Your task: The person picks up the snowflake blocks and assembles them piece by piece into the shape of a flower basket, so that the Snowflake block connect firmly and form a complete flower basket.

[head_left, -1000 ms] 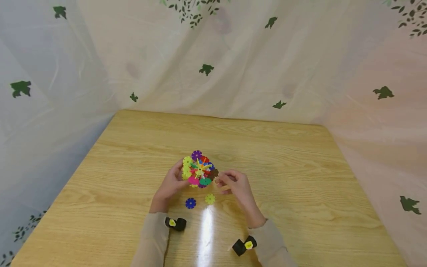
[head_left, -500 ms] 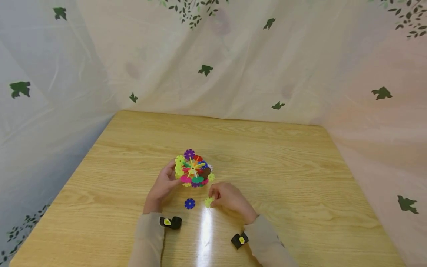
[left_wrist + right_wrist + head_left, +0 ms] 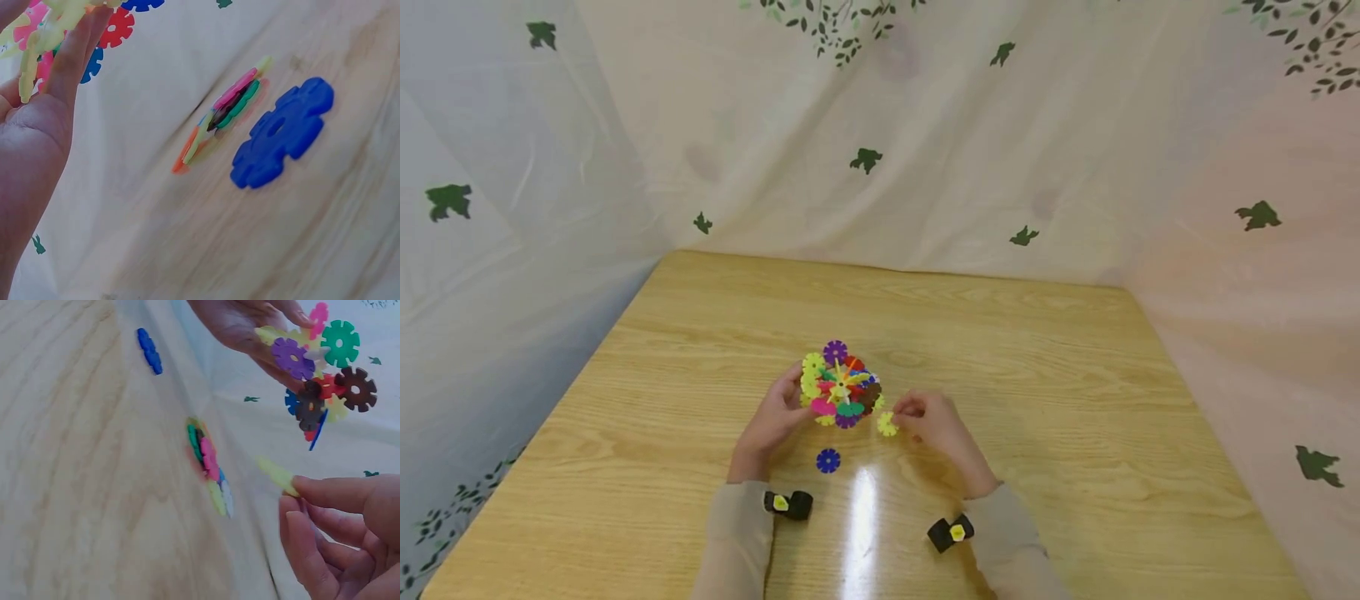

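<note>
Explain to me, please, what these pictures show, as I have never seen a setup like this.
There is no robot arm here, only a person's two bare hands. The wide picture comes from a camera on the person's head; the closer two come from the left wrist camera and the right wrist camera.

The left hand grips a colourful cluster of notched discs joined together. The right hand pinches a single yellow disc.

On the wooden table lies a blue disc. The wrist views also show a multicoloured group of discs there; whether they are joined, I cannot tell.
</note>
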The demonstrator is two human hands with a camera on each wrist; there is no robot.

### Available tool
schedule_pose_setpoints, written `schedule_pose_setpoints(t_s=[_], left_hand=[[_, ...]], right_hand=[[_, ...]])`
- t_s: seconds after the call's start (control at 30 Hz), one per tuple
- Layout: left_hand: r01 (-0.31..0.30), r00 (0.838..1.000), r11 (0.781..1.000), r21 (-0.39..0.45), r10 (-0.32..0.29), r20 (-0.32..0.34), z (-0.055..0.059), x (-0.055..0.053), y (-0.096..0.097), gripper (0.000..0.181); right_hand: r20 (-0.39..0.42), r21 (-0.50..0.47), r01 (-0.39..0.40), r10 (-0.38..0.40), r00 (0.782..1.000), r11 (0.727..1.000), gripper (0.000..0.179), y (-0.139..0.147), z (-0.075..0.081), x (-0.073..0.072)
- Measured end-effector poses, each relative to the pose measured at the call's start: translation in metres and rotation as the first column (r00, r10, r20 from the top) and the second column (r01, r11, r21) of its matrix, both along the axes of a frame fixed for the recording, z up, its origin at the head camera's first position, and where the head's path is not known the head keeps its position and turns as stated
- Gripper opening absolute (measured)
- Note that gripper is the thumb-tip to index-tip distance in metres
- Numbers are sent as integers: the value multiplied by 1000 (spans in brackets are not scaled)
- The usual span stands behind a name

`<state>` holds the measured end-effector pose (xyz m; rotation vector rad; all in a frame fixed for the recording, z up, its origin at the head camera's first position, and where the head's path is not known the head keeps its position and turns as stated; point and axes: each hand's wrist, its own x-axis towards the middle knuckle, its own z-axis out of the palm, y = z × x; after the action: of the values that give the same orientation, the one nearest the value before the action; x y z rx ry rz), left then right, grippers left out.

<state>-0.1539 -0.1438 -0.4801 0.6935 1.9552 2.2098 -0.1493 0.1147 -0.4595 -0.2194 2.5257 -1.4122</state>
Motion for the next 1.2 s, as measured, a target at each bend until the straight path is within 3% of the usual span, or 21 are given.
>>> schedule_pose_setpoints(t_s=[0.1,0.17,0.27,0.37,0.53,0.7,1.0,1.2], left_hand=[[0,1000,1000,-13,0,12,-1,0,1,74],[13,1000,1000,-17,-13,23,-1,0,2,74],[54,998,999,-6,-54,41,-1,1,4,75],[94,994,996,1,-94,60,-1,2,7,76],[115,991,993,2,-115,75,-3,3,10,79],[140,989,990,16,-141,48,-5,3,11,77],[221,974,975,18,-221,52,-6,-4,9,76],[246,967,969,-13,-244,75,-5,-9,8,77]], right_hand=[[-5,-133,178,-180,984,975,11,2,10,-3],[0,-225,244,-250,968,943,14,1,17,-4],[15,-316,280,-290,957,907,16,0,23,-2],[27,-349,285,-295,955,893,17,-3,25,1],[30,-340,292,-300,953,894,16,-6,23,2],[14,-309,278,-288,957,909,15,-5,22,4],[11,-296,264,-274,962,918,18,-4,24,1],[-29,-230,260,-274,961,938,17,-7,27,-1]])
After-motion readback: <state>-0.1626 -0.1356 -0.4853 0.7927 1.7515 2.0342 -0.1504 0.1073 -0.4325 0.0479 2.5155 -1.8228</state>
